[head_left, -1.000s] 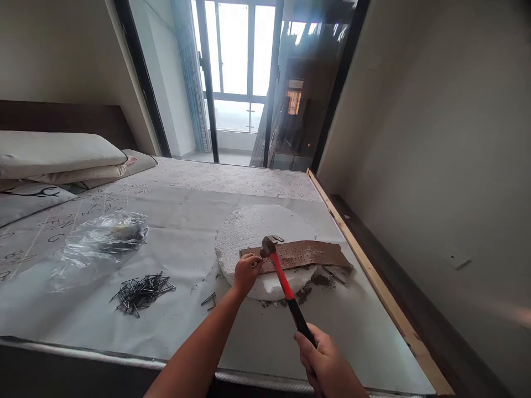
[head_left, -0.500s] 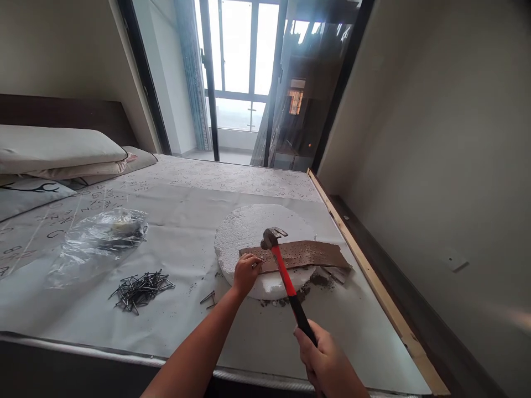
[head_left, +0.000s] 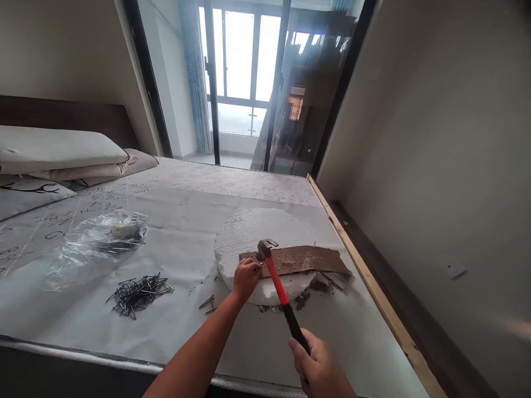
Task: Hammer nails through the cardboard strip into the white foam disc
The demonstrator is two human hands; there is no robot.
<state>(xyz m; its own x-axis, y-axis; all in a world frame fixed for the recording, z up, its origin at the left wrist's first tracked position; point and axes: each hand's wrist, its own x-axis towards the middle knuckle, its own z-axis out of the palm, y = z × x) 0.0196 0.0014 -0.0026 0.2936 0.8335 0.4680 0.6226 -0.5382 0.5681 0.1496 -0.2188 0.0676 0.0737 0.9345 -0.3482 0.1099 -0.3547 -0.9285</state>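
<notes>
On the left of the head view, a crumpled clear plastic bag (head_left: 97, 243) lies on the paper-covered bed (head_left: 186, 326); something pale and dark shows through it, too blurred to name. Just in front of it a loose heap of thin dark nails (head_left: 139, 292) lies bare on the paper, and two more stray nails (head_left: 208, 302) lie near the foam. Toward the middle, a thick round disc of white polystyrene foam (head_left: 257, 232), grainy at the rim, carries a long flat strip of brown board (head_left: 302, 260) dotted with small holes, with brown crumbs scattered below its right end. The left hand (head_left: 245, 278) rests on the foam's near edge at the strip's left end, fingertips pinched together, seemingly around a nail too small to make out. The hammer (head_left: 277, 287), with a steel claw head and a red shaft ending in a black grip, slants up from the lower right; its head sits directly above those pinched fingertips. The right hand (head_left: 321, 367) is clenched around the black grip.
</notes>
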